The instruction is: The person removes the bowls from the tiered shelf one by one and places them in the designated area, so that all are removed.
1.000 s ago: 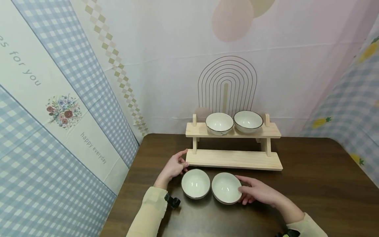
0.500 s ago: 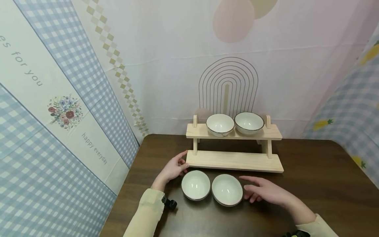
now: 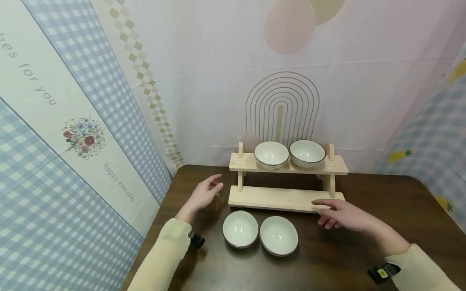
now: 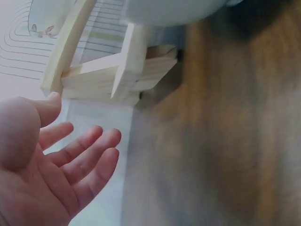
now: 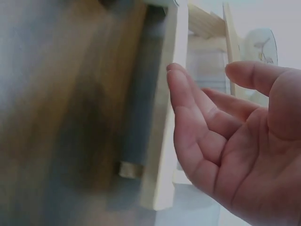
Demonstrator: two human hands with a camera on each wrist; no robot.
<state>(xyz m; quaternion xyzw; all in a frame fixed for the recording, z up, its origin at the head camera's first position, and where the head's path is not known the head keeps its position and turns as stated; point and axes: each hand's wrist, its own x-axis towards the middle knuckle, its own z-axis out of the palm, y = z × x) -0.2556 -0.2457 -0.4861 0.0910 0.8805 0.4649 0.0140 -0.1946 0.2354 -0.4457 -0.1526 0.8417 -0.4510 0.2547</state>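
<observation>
A two-tier wooden rack [image 3: 287, 199] stands on the table, with a left bowl [image 3: 271, 155] and a right bowl [image 3: 307, 153] side by side on its upper shelf. Two more white bowls with dark rims, one at left [image 3: 240, 229] and one at right [image 3: 278, 236], sit upright on the table in front of it. My left hand [image 3: 202, 194] hovers off the rack's left end, fingers loosely bent and holding nothing. Over the lower shelf's right front corner is my right hand [image 3: 344, 215], also holding nothing; whether it touches the wood I cannot tell.
The dark brown table [image 3: 204, 266] runs back to a white printed cloth [image 3: 204, 101]. A blue checked cloth [image 3: 73, 210] hangs along the left side, another checked cloth [image 3: 429, 121] along the right.
My right hand has let go of the right front bowl and moved right and up toward the rack. My left hand has come off the rack's left end, leftward. The bowls stay put.
</observation>
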